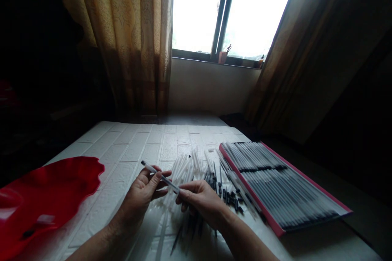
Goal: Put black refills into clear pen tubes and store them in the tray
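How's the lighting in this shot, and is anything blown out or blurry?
Head view: backlit, the dark-framed glass window blown out to white; head view: far left and right nearly black; head view: long translucent plastic tubes near the bottom edge look smeared, while the pink-edged rectangular pen box reads sharper.

Smooth plastic pen [167, 180], glossy plastic basin [58, 183], embossed tabletop [132, 152], matt cloth curtain [122, 28]

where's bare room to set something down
Bare: the white brick-patterned tabletop between the wavy-rimmed red dish and the left hand, and its far stretch beyond the clear plastic pen barrels. Crowded: from those barrels rightward, past small black caps to the pink-edged tray of pens.
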